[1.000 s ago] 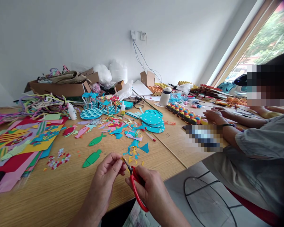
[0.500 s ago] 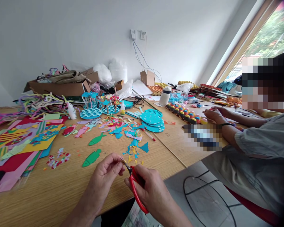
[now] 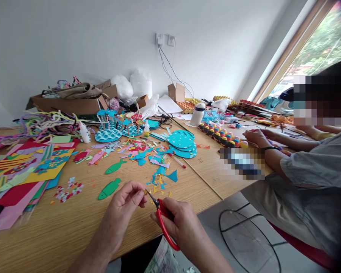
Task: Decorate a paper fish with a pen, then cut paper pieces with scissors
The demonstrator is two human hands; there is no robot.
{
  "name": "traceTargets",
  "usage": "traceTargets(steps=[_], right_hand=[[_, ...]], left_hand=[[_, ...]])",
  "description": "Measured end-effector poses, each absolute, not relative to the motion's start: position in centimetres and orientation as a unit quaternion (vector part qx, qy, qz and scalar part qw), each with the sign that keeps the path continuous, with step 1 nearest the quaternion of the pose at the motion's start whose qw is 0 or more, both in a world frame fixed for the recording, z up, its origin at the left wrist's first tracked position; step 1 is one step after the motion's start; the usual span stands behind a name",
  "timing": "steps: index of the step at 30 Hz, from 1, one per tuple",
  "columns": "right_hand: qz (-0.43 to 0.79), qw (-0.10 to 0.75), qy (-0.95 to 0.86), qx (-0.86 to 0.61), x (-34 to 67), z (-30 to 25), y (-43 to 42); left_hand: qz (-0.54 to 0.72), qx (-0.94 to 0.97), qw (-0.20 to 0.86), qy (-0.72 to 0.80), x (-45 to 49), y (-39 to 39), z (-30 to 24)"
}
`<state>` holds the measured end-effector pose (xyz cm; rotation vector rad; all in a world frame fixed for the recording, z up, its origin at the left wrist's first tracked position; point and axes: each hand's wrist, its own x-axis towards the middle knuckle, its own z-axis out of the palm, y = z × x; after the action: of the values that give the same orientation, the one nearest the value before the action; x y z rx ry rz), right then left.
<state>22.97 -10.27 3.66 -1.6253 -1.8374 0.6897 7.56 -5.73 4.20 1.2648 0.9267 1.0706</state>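
My right hand (image 3: pixel 179 222) grips red-handled scissors (image 3: pixel 162 220), whose dark blades point up-left toward my left hand. My left hand (image 3: pixel 126 206) pinches a tiny yellow paper scrap (image 3: pixel 145 192) at the blade tips, just above the near edge of the wooden table (image 3: pixel 74 227). Yellow and blue paper offcuts (image 3: pixel 160 182) lie right behind the scissors. Two green paper fish (image 3: pixel 110 188) lie a little to the left of my left hand.
Coloured paper sheets (image 3: pixel 22 170) cover the left of the table, with pipe cleaners (image 3: pixel 45 123) and a cardboard box (image 3: pixel 71 102) behind. Blue paper discs (image 3: pixel 182 144), a glue bottle (image 3: pixel 147 130) and a painted egg tray (image 3: pixel 221 137) stand farther back. Another person (image 3: pixel 309 167) works at the right. A black cable (image 3: pixel 244 235) loops on the floor.
My hands have stayed together at the table edge, shifting slightly; the scissor blades keep working at the small scrap. The other person's hands barely move.
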Motion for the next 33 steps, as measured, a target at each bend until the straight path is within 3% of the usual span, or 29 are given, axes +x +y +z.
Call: traceTargets(steps=[21,27,33], right_hand=[[0.222,0.211,-0.705,-0.640,24.6,5.3,-6.9],[0.254,0.250,-0.703,-0.616,25.2,5.5,-6.7],[0.335,0.383,-0.610,-0.608,23.7,4.3,-5.9]], left_hand=[[0.406,0.556,0.562,0.458,7.6,-4.5,4.5],[0.405,0.551,0.563,0.465,7.4,-4.5,4.3],[0.393,0.547,0.571,0.469,7.4,-4.5,4.0]])
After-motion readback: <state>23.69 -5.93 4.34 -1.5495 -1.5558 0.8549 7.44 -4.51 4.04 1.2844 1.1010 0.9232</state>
